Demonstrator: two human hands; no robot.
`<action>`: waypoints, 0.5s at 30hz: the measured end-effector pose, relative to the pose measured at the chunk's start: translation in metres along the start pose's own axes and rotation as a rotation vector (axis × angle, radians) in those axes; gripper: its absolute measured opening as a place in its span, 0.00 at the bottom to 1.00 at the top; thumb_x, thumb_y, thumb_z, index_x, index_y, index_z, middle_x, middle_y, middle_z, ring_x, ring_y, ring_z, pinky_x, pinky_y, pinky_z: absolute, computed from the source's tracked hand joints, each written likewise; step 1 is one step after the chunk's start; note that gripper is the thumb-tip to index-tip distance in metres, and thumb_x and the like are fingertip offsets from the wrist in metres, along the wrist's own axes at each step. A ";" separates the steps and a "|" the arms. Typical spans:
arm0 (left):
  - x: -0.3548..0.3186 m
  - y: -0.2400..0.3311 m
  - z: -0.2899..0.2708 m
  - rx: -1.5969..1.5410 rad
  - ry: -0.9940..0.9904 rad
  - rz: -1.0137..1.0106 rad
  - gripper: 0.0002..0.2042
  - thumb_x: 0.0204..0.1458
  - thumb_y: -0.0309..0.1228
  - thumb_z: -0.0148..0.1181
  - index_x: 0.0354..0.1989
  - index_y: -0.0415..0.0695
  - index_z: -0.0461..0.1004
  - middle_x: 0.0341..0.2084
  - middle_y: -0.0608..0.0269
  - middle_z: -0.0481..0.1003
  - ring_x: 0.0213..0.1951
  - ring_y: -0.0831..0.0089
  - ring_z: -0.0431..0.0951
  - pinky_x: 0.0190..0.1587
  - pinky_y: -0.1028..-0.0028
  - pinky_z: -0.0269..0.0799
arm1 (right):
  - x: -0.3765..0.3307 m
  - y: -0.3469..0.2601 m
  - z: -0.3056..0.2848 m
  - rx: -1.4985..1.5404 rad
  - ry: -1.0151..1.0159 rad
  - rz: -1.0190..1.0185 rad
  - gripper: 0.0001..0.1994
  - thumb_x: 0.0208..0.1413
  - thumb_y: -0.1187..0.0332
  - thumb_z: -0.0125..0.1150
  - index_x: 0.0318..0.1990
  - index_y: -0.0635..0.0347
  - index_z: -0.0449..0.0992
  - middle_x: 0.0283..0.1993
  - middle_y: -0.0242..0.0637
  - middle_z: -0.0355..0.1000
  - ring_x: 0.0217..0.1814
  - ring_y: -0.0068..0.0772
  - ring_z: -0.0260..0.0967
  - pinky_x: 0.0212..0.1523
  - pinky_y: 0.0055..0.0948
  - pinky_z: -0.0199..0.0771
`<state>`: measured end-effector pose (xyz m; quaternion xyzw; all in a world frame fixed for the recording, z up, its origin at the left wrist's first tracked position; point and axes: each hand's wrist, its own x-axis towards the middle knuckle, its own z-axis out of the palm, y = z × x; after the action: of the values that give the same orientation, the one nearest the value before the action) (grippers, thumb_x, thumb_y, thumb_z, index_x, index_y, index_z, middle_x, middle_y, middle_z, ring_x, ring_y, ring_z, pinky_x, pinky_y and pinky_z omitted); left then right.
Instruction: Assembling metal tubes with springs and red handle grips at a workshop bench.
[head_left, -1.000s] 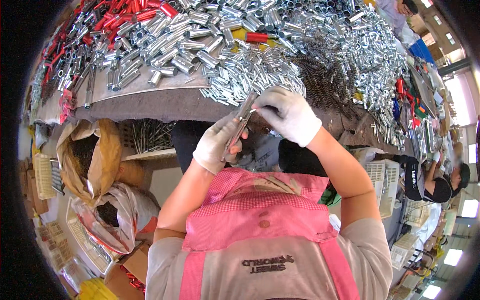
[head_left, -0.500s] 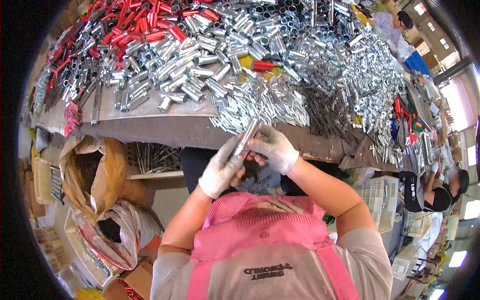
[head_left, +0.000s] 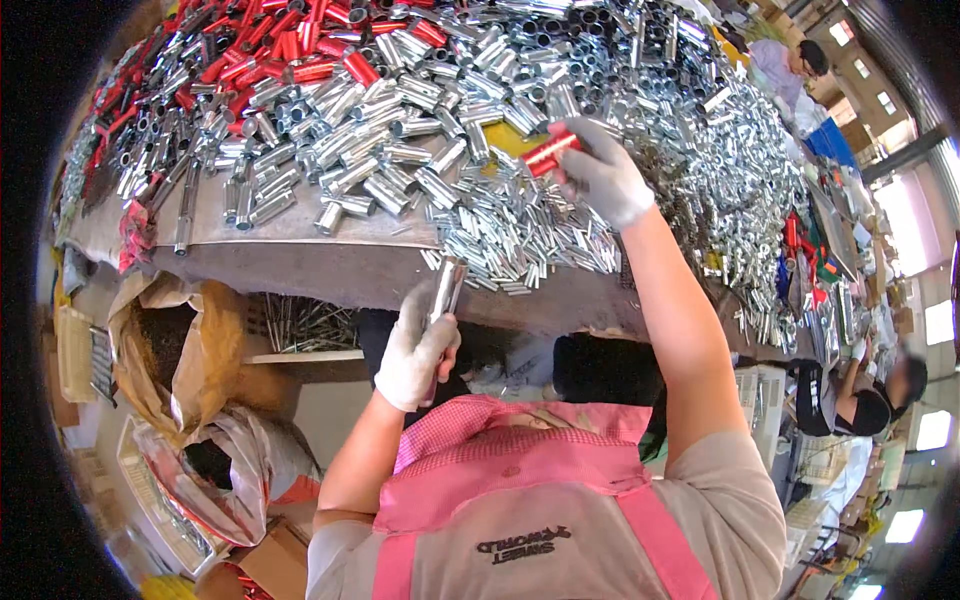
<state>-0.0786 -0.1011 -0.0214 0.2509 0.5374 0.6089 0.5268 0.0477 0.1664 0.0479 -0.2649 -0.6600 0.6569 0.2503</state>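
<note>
clamped in the gloved left hand (head_left: 415,355) is a silver metal tube (head_left: 446,288) below the worktable edge (head_left: 330,262), while the gloved right hand (head_left: 600,172) pinches a red metal sleeve (head_left: 552,155) above it; joining appears not yet done.

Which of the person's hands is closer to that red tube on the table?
The right. The right hand is out over the table, its fingers touching the red tube. The left hand is back at the table's near edge, holding a silver tube.

My left hand (head_left: 415,350) hides the lower end of the silver tube (head_left: 447,288). The worktop (head_left: 300,225) pile runs off the top edge; far parts blur together.
</note>
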 end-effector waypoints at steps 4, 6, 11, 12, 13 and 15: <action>0.015 -0.003 0.012 0.114 -0.098 0.050 0.12 0.55 0.27 0.49 0.46 0.39 0.60 0.21 0.63 0.68 0.15 0.81 0.63 0.17 0.82 0.59 | -0.054 -0.004 0.001 -0.041 -0.059 -0.077 0.16 0.54 0.79 0.51 0.52 0.67 0.64 0.36 0.37 0.67 0.31 0.23 0.65 0.29 0.22 0.68; 0.021 -0.006 0.019 0.188 -0.121 0.098 0.11 0.53 0.30 0.54 0.41 0.38 0.63 0.19 0.66 0.69 0.15 0.83 0.64 0.18 0.80 0.60 | -0.075 -0.007 0.001 -0.060 -0.112 -0.081 0.19 0.51 0.81 0.48 0.52 0.65 0.63 0.45 0.40 0.69 0.34 0.22 0.65 0.29 0.20 0.67; 0.016 0.001 0.033 0.295 -0.203 0.012 0.15 0.53 0.33 0.56 0.44 0.38 0.64 0.21 0.60 0.71 0.19 0.75 0.70 0.22 0.75 0.64 | -0.108 -0.012 -0.004 -0.382 -0.219 -0.019 0.22 0.49 0.74 0.60 0.53 0.63 0.65 0.47 0.38 0.70 0.38 0.21 0.67 0.38 0.21 0.68; 0.016 0.001 0.034 0.298 -0.198 0.010 0.15 0.53 0.33 0.56 0.44 0.38 0.64 0.21 0.60 0.71 0.19 0.75 0.70 0.22 0.75 0.64 | -0.112 -0.007 -0.003 -0.377 -0.223 -0.020 0.22 0.49 0.74 0.60 0.53 0.63 0.65 0.47 0.38 0.70 0.38 0.21 0.67 0.38 0.21 0.68; 0.016 0.000 0.034 0.465 -0.222 0.089 0.16 0.52 0.34 0.56 0.44 0.38 0.65 0.22 0.56 0.72 0.22 0.68 0.72 0.25 0.71 0.66 | -0.116 0.001 0.000 -0.405 -0.138 -0.144 0.22 0.50 0.76 0.57 0.54 0.64 0.62 0.47 0.40 0.70 0.40 0.24 0.67 0.41 0.22 0.68; 0.014 0.002 0.039 0.713 -0.285 0.296 0.18 0.51 0.38 0.55 0.46 0.38 0.66 0.25 0.45 0.72 0.31 0.52 0.75 0.35 0.63 0.69 | -0.129 0.014 0.021 0.093 -0.042 -0.128 0.23 0.52 0.73 0.57 0.56 0.63 0.58 0.46 0.42 0.70 0.49 0.33 0.68 0.52 0.30 0.67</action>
<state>-0.0491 -0.0732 -0.0118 0.5742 0.5945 0.4128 0.3828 0.1281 0.0633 0.0356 -0.1967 -0.6496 0.6747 0.2900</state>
